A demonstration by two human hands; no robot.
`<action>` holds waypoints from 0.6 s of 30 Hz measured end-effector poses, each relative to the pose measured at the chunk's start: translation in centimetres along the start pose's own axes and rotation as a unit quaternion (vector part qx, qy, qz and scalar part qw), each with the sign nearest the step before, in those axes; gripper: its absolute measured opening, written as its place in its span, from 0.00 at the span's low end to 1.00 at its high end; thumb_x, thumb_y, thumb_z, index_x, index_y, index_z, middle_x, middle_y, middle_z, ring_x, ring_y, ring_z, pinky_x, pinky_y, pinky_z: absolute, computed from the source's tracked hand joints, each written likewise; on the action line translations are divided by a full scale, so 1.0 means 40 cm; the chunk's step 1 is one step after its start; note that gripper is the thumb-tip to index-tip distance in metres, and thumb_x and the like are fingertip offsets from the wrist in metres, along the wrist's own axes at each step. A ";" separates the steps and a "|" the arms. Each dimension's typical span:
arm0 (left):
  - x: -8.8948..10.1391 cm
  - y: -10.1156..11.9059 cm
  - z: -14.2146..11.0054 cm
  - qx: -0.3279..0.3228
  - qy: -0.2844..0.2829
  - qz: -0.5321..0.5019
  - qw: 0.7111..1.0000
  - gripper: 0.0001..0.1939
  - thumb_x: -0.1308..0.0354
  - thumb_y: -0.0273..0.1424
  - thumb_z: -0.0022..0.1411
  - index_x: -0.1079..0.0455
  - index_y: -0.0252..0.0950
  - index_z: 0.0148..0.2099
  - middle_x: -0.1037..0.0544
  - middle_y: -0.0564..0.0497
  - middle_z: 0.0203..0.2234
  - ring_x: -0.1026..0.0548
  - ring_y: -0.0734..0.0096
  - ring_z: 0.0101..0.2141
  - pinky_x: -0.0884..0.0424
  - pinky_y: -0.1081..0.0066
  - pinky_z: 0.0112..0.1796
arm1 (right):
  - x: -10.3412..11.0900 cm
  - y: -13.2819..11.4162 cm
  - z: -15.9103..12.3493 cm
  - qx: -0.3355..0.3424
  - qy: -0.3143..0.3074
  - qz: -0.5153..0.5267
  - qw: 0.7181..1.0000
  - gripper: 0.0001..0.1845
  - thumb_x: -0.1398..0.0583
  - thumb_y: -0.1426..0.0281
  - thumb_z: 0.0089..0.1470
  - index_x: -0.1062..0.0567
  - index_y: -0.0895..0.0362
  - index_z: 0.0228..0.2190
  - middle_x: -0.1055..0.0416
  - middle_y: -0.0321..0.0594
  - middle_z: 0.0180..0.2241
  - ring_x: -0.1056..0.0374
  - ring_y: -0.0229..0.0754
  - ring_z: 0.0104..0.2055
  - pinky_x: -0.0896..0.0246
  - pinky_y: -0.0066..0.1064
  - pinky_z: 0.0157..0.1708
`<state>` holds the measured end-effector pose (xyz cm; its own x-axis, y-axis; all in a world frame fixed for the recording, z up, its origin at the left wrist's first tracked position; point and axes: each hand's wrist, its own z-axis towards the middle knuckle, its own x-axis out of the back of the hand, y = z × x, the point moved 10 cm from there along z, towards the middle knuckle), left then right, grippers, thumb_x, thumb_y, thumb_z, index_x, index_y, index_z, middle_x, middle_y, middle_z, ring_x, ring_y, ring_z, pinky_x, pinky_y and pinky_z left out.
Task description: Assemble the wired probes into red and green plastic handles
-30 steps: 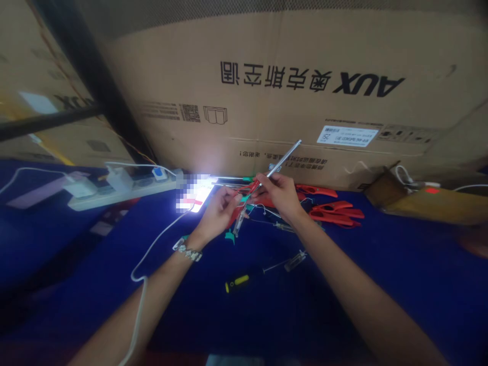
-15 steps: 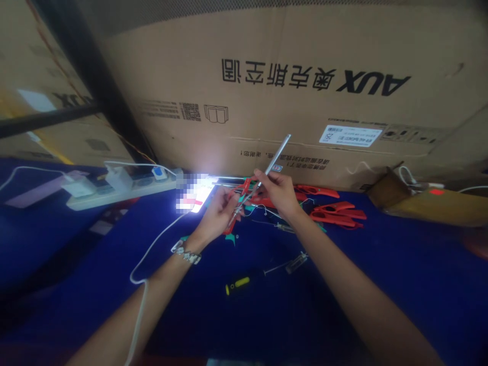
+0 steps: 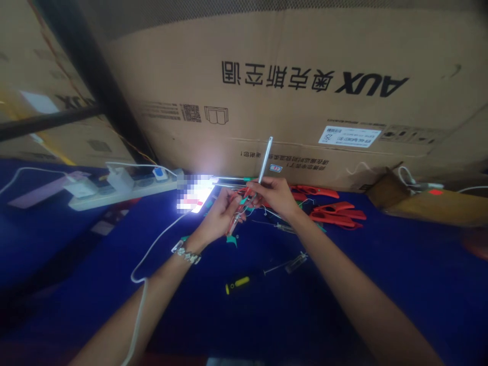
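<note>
My left hand [image 3: 216, 212] pinches a red plastic handle shell [image 3: 231, 226], partly hidden by the fingers. A clear narrow part [image 3: 235, 220] lies along this shell. In my right hand [image 3: 277, 195], thumb and fingers close on the lower end of a silver metal tube [image 3: 266, 159], which points up and away. Its lower end meets the red and green parts between both hands; how they join is hidden. On the blue cloth just below, a small green piece [image 3: 232, 241] lies loose. Thin white wire loops beside the right fingers.
Red shells [image 3: 335, 214] lie to the right. Nearer are a black-and-yellow handle [image 3: 238, 284] and a clear part with a thin rod [image 3: 296, 263]. A bright phone screen [image 3: 200, 195] and a power strip [image 3: 125, 192] stand left. Behind rises a large carton [image 3: 267, 112]; a white cable [image 3: 143, 295] crosses my left forearm.
The tube has swung from leaning right to nearly upright, its far tip moving left. My right hand has turned with it and lowered slightly. My left hand stays almost in place, holding the red shell.
</note>
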<state>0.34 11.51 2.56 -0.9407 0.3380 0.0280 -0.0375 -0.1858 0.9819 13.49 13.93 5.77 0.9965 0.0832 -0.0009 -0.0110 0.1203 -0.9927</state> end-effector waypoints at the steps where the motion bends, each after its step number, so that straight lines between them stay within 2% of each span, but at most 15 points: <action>1: 0.000 -0.001 0.002 -0.001 -0.001 -0.008 1.000 0.18 0.41 0.47 0.65 0.41 0.39 0.39 0.23 0.54 0.22 0.24 0.71 0.21 0.29 0.73 0.23 | 0.000 0.001 0.001 -0.002 0.001 0.006 1.000 0.20 0.26 0.54 0.38 0.21 0.58 0.25 0.28 0.33 0.20 0.31 0.35 0.18 0.30 0.28 0.18; 4: 0.002 -0.008 0.008 -0.001 -0.001 -0.026 1.000 0.18 0.40 0.46 0.65 0.40 0.38 0.40 0.21 0.52 0.24 0.20 0.68 0.26 0.24 0.68 0.30 | 0.004 0.007 0.005 0.001 0.012 0.022 1.000 0.21 0.26 0.55 0.37 0.23 0.58 0.24 0.28 0.33 0.19 0.32 0.35 0.17 0.29 0.28 0.18; 7: 0.012 -0.018 0.012 0.007 0.026 -0.047 0.999 0.17 0.38 0.44 0.64 0.39 0.37 0.39 0.20 0.50 0.28 0.20 0.67 0.27 0.24 0.68 0.31 | 0.012 0.017 0.009 -0.004 0.028 0.030 0.999 0.21 0.27 0.55 0.40 0.23 0.58 0.27 0.28 0.33 0.20 0.34 0.34 0.16 0.34 0.26 0.14; 12: 0.016 -0.041 0.004 0.051 0.074 -0.092 0.992 0.17 0.36 0.41 0.63 0.40 0.38 0.39 0.19 0.51 0.29 0.21 0.69 0.25 0.25 0.68 0.29 | 0.012 0.060 0.018 -0.086 0.033 0.002 0.996 0.21 0.28 0.55 0.44 0.26 0.58 0.22 0.32 0.32 0.15 0.38 0.33 0.14 0.40 0.24 0.11; 15: 0.009 -0.058 -0.003 0.084 0.095 -0.123 0.984 0.15 0.36 0.39 0.63 0.40 0.38 0.38 0.19 0.52 0.28 0.21 0.69 0.24 0.25 0.68 0.29 | 0.006 0.083 0.025 -0.134 0.022 -0.030 0.990 0.19 0.28 0.57 0.45 0.25 0.59 0.23 0.30 0.34 0.17 0.39 0.32 0.14 0.44 0.24 0.10; 18: 0.000 -0.066 -0.006 0.097 0.111 -0.158 0.977 0.14 0.36 0.37 0.63 0.39 0.38 0.37 0.19 0.51 0.28 0.21 0.68 0.24 0.24 0.67 0.30 | 0.008 0.093 0.021 -0.149 0.014 -0.059 0.987 0.19 0.30 0.56 0.49 0.25 0.59 0.25 0.30 0.35 0.17 0.41 0.33 0.14 0.48 0.25 0.10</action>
<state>0.35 11.77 -0.08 -0.9433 0.1387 -0.3014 -0.2927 0.0801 0.9528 13.70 15.23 2.17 0.9913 0.0587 0.1175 0.1258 -0.1682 -0.9777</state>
